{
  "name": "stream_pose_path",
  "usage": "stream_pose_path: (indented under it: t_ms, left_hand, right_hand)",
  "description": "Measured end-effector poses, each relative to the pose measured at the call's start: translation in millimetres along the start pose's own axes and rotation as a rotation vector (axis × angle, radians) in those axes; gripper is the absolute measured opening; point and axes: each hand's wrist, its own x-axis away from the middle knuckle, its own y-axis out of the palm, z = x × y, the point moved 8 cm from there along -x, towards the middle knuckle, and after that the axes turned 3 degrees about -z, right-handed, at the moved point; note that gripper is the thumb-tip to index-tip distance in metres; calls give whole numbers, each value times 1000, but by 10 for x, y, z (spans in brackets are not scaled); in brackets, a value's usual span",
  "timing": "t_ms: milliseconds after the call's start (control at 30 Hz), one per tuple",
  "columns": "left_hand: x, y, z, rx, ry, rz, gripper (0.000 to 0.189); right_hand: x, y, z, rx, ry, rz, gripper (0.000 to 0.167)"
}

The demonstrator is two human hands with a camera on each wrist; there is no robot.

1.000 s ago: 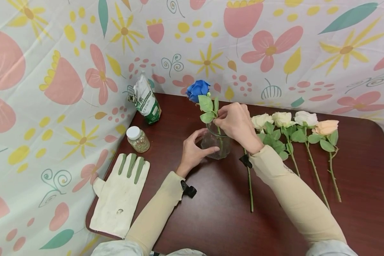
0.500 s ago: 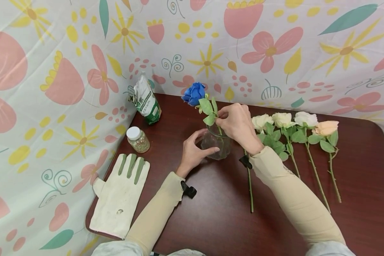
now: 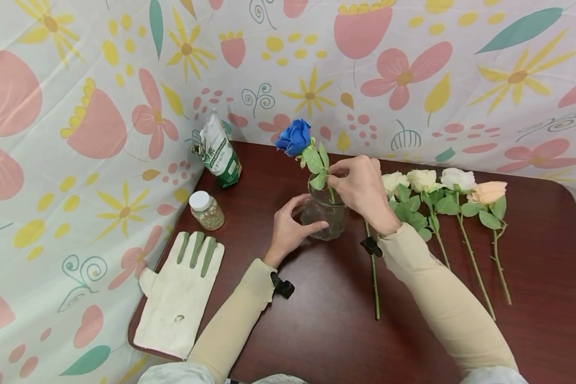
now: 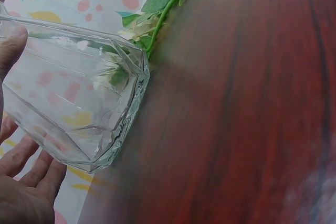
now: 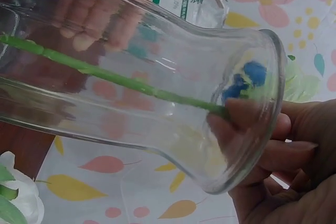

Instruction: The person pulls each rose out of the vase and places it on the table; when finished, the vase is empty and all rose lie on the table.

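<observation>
A clear glass vase [image 3: 335, 223] stands on the dark table, and my left hand [image 3: 289, 228] holds its side between thumb and fingers. In the left wrist view, the thumb lies on one side of the faceted glass vase [image 4: 68, 93] and fingers show on the other. Above the rim, my right hand [image 3: 362, 186] pinches the leafy stem of a blue rose [image 3: 294, 137]. The flower leans left over the vase mouth. Through the glass in the right wrist view, the green stem [image 5: 110, 77] runs down inside the vase. The right fingertips are partly hidden by the rim.
To the right lie several roses: cream ones [image 3: 422, 180], a white one [image 3: 458, 178] and a peach one [image 3: 488, 192]. On the left are a work glove [image 3: 177, 298], a white-capped jar [image 3: 208, 212] and a clipped green-and-white bag [image 3: 221, 154]. Patterned cloth hangs behind.
The blue rose has tipped left, then risen a little, with its leaves shifting right. My right hand has moved slightly right. The left hand and the vase have stayed in place.
</observation>
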Motion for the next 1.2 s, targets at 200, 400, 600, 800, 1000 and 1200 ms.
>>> stream_pose_path:
  t_ms: [200,400,600,800,1000,1200]
  left_hand:
    - [1,-2,5,6,2,3,76]
    - [3,3,12,2,7,4,75]
    - [3,5,0,10,5,1,75]
    - [5,10,-10,17,11,2,74]
    - [10,10,-6,8,5,6,76]
    - [7,1,10,8,10,15,75]
  right_hand:
    - [42,-74,29,-25,44,44,13]
    - [84,-138,48,-64,42,107,15]
    - [122,-189,76,-82,18,172,15]
    - [158,-257,107,-137,7,218,16]
    - [194,-346,123,-174,-6,279,15]
    - [219,-408,157,-206,5,323,14]
